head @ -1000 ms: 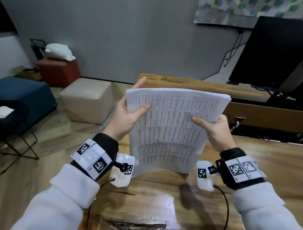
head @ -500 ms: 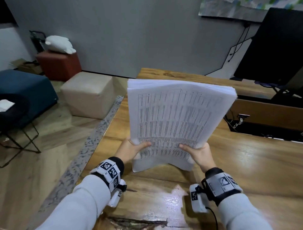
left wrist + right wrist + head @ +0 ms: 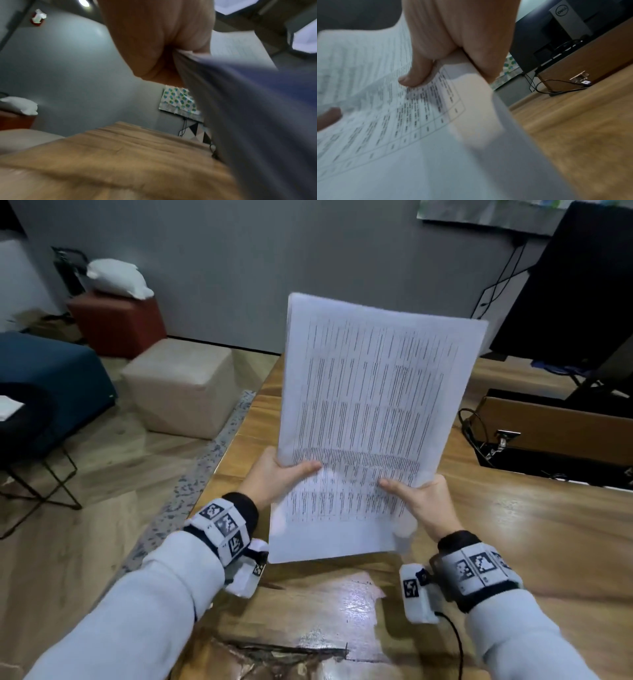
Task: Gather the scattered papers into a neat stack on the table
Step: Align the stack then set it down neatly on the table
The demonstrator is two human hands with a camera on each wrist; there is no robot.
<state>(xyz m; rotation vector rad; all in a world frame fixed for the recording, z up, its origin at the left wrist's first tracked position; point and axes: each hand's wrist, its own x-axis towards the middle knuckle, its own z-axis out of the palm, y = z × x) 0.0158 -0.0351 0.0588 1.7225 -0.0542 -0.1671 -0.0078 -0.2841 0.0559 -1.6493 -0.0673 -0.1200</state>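
Head view shows a thick sheaf of white printed paper sheets (image 3: 373,419) held upright above the brown wooden surface (image 3: 534,535), its lower edge raised off the wood. At the sheaf's lower left edge the left hand (image 3: 274,477) pinches it, thumb across the printed face; the right hand (image 3: 424,501) pinches the lower right edge the same way. Beyond the surface's left side stand a beige cube ottoman (image 3: 181,388) and a rust-red cube stool (image 3: 118,325).
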